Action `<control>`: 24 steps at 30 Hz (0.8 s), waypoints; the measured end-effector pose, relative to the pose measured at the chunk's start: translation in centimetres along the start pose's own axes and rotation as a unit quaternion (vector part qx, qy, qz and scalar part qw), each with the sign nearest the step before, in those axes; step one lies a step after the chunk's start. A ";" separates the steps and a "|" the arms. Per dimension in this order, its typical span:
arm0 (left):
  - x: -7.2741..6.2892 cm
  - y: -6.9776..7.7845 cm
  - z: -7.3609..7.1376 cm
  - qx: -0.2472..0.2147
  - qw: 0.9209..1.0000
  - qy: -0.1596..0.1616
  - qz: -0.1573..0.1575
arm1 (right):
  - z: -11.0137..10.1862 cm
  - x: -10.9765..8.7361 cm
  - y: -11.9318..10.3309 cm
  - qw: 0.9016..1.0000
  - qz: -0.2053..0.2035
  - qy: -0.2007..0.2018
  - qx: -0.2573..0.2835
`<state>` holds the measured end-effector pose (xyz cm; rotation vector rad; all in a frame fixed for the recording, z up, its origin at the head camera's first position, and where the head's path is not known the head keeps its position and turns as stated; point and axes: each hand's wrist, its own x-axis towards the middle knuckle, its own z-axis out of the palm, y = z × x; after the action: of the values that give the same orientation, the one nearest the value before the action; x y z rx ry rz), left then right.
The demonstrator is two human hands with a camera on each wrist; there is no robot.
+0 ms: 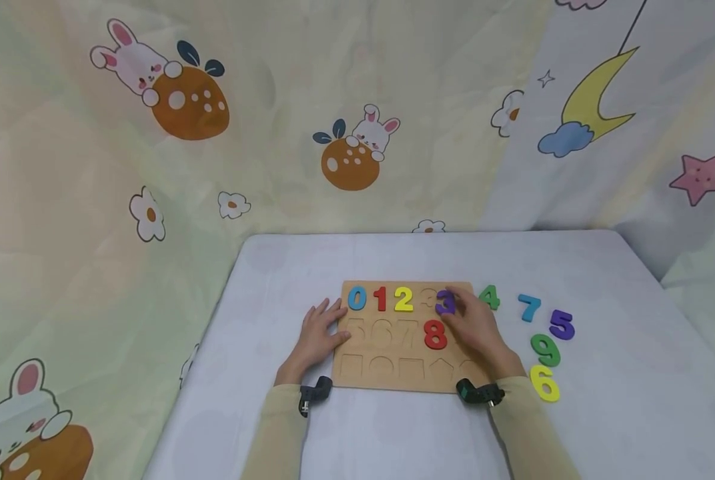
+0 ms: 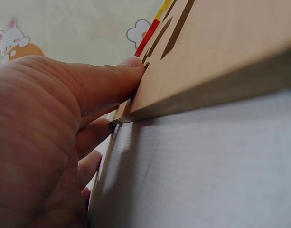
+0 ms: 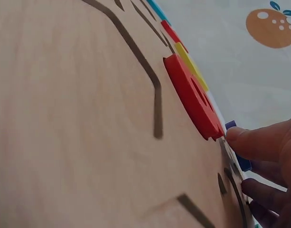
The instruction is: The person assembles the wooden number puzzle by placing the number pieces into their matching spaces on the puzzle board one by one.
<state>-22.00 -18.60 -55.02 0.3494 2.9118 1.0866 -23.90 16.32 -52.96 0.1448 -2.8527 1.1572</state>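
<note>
My right hand [image 1: 476, 328] pinches a purple number 3 [image 1: 445, 302] between thumb and fingers, over the right end of the wooden number board's top row. In the right wrist view this 3 [image 3: 241, 152] shows as a dark blue-purple edge behind the thumb. The 3-shaped recess [image 1: 427, 299] lies just left of it. My left hand [image 1: 317, 337] rests at the left edge of the board [image 1: 387, 381], fingers fairly straight. The left wrist view has its thumb [image 2: 121, 76] on the board's top face. Blue 0 [image 1: 357, 298], red 1 [image 1: 380, 299] and yellow 2 [image 1: 403, 299] sit in the top row.
A red 8 [image 1: 435, 335] lies on the board's second row, above other outlined recesses. Right of the board are green 4 [image 1: 489, 297], blue 7 [image 1: 529, 307], purple 5 [image 1: 562, 325], green 9 [image 1: 545, 351] and yellow 6 [image 1: 544, 384]. A printed cloth hangs behind the white table [image 1: 393, 440].
</note>
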 end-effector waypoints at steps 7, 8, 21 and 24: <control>0.2 0.0 -0.2 0.001 1.000 0.004 0.003 | 0.2 1.1 -0.2 1.000 -0.001 -0.017 0.002; 0.2 0.0 -0.1 0.003 1.000 0.003 -0.001 | 0.2 1.3 -0.2 1.000 0.001 -0.018 -0.001; 0.2 0.2 -0.2 0.006 1.000 -0.001 0.002 | 1.0 2.2 -0.9 0.999 0.010 -0.036 -0.023; 0.2 0.2 -0.2 0.007 1.000 0.003 0.010 | 1.1 2.3 -1.0 0.999 0.008 -0.036 -0.019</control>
<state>-22.14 -18.55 -54.70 0.3782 2.9294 1.0734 -26.05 14.73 -52.86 0.1654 -2.9406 1.1233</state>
